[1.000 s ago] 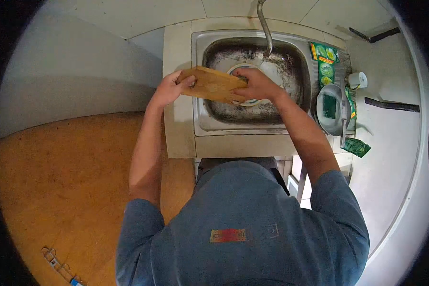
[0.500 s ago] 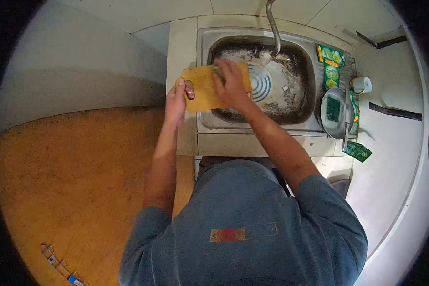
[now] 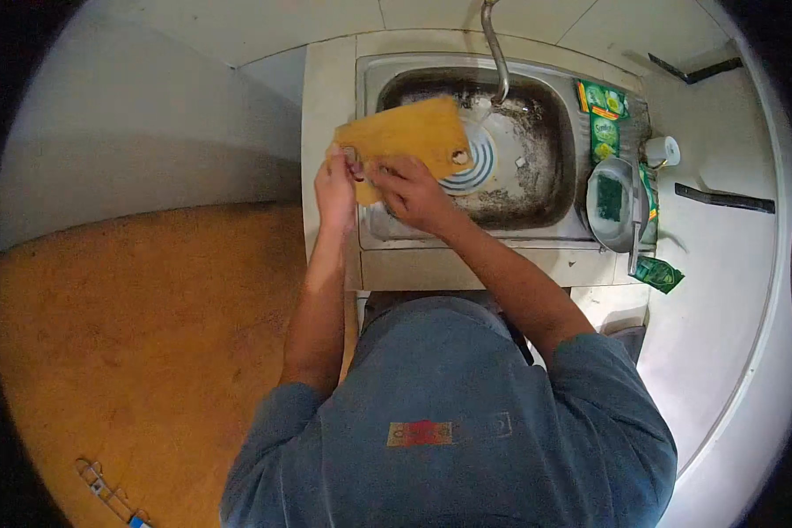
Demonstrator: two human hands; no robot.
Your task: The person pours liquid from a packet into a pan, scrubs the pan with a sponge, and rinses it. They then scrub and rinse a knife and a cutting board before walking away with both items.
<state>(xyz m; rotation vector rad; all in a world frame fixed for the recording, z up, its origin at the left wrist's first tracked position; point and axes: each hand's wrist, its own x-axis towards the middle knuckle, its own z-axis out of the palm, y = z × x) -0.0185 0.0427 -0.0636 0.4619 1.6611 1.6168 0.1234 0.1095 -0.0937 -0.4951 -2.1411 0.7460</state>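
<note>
A yellow cutting board (image 3: 414, 132) is held tilted over the left part of the metal sink. My left hand (image 3: 336, 189) grips its near left corner by the handle slot. My right hand (image 3: 412, 192) is at the board's lower edge close to the slot, its fingers curled; what is between them is too hidden to make out. Below the board's right end, a white plate with blue rings (image 3: 480, 167) lies in the sink.
A curved faucet (image 3: 496, 53) hangs over the sink (image 3: 537, 198). Right of it are green packets (image 3: 605, 136), a pan (image 3: 597, 231) holding a green scouring pad (image 3: 609, 198), and a white cup (image 3: 662, 151). Another green packet (image 3: 657, 275) lies at the counter's front right edge.
The board has turned, its right end now showing a round hole. My right hand has moved from the board's middle down and left, near my left hand.
</note>
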